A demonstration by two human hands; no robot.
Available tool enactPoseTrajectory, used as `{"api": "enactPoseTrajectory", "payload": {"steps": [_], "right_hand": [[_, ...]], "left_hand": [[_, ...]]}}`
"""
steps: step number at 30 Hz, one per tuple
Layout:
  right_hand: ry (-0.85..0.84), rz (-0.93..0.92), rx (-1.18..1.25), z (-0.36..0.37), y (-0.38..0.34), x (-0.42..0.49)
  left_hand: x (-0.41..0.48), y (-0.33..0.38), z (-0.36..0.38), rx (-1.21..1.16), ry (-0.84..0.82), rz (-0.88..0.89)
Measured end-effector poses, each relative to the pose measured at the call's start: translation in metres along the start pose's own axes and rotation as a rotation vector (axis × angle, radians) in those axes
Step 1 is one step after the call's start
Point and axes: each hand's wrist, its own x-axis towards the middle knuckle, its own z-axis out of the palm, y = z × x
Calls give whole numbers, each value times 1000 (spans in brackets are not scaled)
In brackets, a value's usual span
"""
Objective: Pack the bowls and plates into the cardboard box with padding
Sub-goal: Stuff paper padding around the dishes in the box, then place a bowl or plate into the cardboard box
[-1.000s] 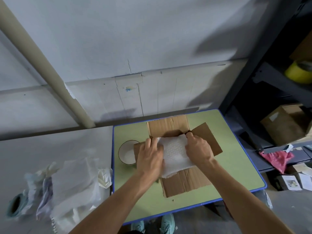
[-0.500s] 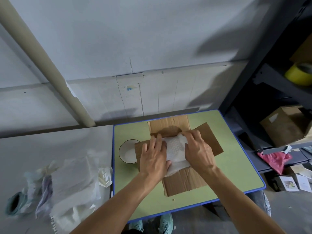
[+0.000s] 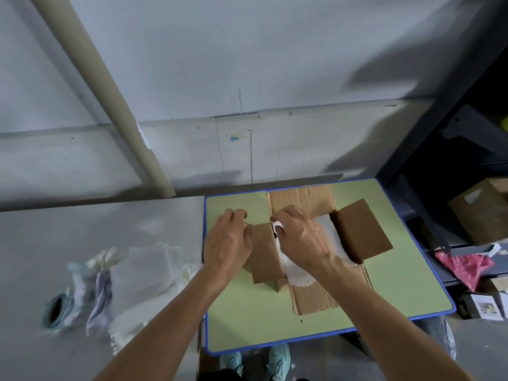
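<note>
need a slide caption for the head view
Right hand grips white padding in the open cardboard box on a green table, left hand at its left flap.

we look down on a pale green surface (image 3: 247,320) with a blue rim, set against a grey wall (image 3: 275,50). a cream pipe (image 3: 110,92) runs slantwise down that wall, and a small blue mark (image 3: 233,138) shows on the lower panel. to the right stands dark shelving (image 3: 453,127); on it we see a brown carton (image 3: 483,213), with a pink bag (image 3: 464,265) just below and a small labelled carton (image 3: 483,309) lower still. under the near edge of the surface, teal shoes (image 3: 277,358) rest on the grey floor (image 3: 82,229).
</note>
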Motion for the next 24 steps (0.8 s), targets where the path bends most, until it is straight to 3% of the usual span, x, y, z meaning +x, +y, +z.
{"api": "enactPoseTrajectory", "payload": {"steps": [4,9,17,24], "right_hand": [[-98,-52,0,14,-27,18],[-272,-48,-70,38,-46,48],[-650,157,-315,84,-61,90],[-807,222,-445,101,-63,98]], "left_hand": [[4,-43,0,19,-188,-203],[5,-80,24,42,-369,-244],[25,-103,59,23,-547,-257],[31,-106,82,-178,-601,-371]]}}
